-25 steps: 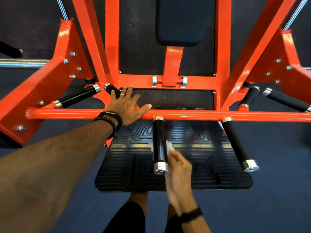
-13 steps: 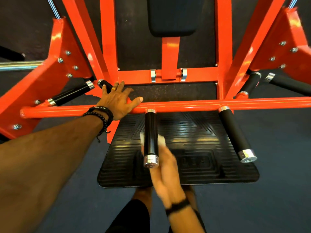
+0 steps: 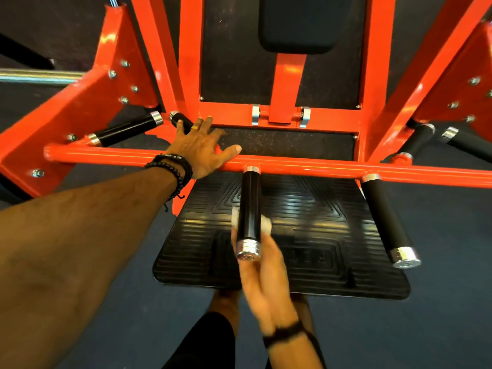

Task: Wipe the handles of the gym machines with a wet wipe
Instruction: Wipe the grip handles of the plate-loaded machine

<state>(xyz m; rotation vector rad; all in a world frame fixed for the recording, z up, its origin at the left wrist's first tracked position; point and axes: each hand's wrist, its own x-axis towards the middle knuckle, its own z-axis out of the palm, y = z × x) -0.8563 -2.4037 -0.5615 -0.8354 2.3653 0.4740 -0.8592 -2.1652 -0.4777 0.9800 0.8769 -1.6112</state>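
An orange gym machine stands in front of me with several black handles capped in chrome. My right hand (image 3: 262, 272) reaches up from below and wraps a white wet wipe (image 3: 265, 225) around the underside of the middle handle (image 3: 249, 206), just above its chrome end cap. The wipe shows on both sides of the handle. My left hand (image 3: 205, 151) rests flat with spread fingers on the orange crossbar (image 3: 319, 166), left of that handle. Another black handle (image 3: 386, 217) juts toward me on the right.
A ribbed black footplate (image 3: 319, 235) lies below the handles. A black pad (image 3: 300, 25) is mounted at the top centre. More handles (image 3: 125, 127) sit at the far left and far right by the orange side plates. A chrome bar (image 3: 40, 75) runs off left. Dark floor surrounds the machine.
My right hand with the wipe has slid along the middle handle near its chrome end. My view has shifted slightly. The left hand stays on the crossbar.
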